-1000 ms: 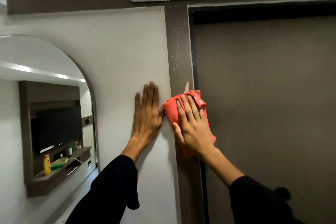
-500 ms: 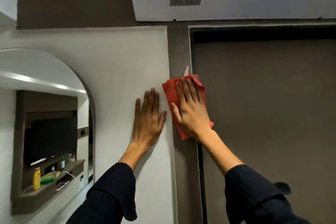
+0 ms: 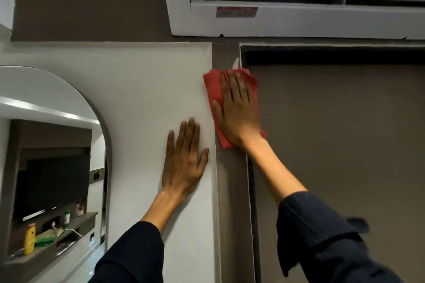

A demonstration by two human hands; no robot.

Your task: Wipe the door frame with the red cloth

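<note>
The door frame (image 3: 232,190) is a brown vertical strip between the white wall and the brown door. My right hand (image 3: 239,110) lies flat on the red cloth (image 3: 212,82), pressing it against the frame just below the frame's top corner. A small white tag sticks up from the cloth's upper edge. My left hand (image 3: 184,163) rests open and flat on the white wall (image 3: 149,99), just left of the frame and lower than the right hand.
A white air-conditioner unit (image 3: 299,16) hangs directly above the door. The brown door (image 3: 345,156) fills the right side. At the left, an arched mirror (image 3: 53,156) reflects a shelf with a TV and small bottles.
My right hand has slid the red cloth up the frame toward its top corner. The view has tilted upward, showing more of the air conditioner. My left hand stays on the wall.
</note>
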